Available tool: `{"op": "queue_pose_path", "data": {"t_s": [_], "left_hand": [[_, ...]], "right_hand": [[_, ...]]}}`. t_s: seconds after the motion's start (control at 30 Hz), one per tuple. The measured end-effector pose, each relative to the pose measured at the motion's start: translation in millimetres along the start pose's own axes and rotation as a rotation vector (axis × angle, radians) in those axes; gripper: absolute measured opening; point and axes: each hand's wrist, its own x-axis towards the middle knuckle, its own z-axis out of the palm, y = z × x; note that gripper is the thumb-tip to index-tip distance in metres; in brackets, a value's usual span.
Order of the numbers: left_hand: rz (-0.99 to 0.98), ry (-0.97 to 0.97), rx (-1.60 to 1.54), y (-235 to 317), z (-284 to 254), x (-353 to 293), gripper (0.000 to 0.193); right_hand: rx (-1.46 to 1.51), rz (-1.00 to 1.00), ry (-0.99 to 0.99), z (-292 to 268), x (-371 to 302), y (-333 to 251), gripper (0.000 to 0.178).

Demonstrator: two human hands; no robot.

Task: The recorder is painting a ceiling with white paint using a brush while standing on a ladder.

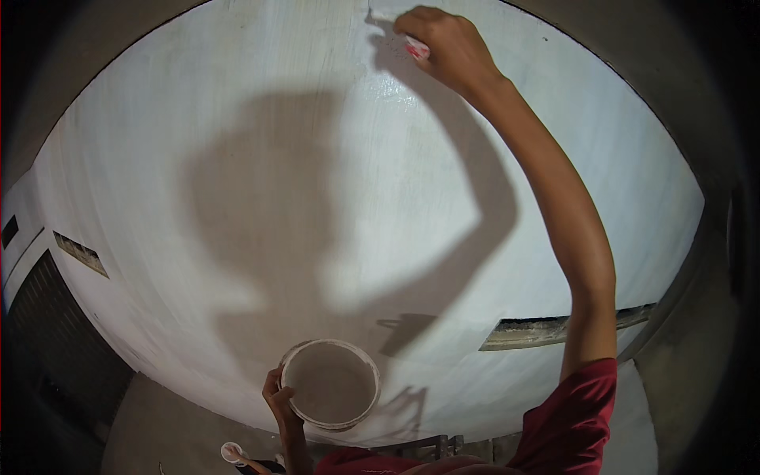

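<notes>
My right hand (450, 46) is stretched up to the top of a pale wall (412, 174), its fingers closed around a paintbrush (417, 49) with a red and white handle. The light brush head points left and lies at or close against the wall; a wet shine shows just below it. Low in the middle, my left hand (279, 398) grips the left rim of a round whitish bucket (313, 366). Its greyish inside is in view, but whether liquid lies at the bottom I cannot tell.
A dark slatted shutter (59, 348) stands at the left. Narrow recessed openings (522, 332) cut the wall at right and left. Part of a dark frame (435, 447) shows at the bottom. Below left, another person's hand (236, 457) is at a small white container (229, 449). Shadows cover the wall's middle.
</notes>
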Motion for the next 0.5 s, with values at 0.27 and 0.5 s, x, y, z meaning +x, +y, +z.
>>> {"op": "queue_pose_path", "data": {"t_s": [0.27, 0.5], "left_hand": [[0.039, -0.031, 0.04, -1, 3, -1, 0.05], [-0.003, 0.012, -0.012, -6, 1, 1, 0.053]], "right_hand": [[0.032, -0.077, 0.155, -11, 11, 14, 0.022], [0.154, -0.013, -0.028, -11, -22, -47, 0.029]]}}
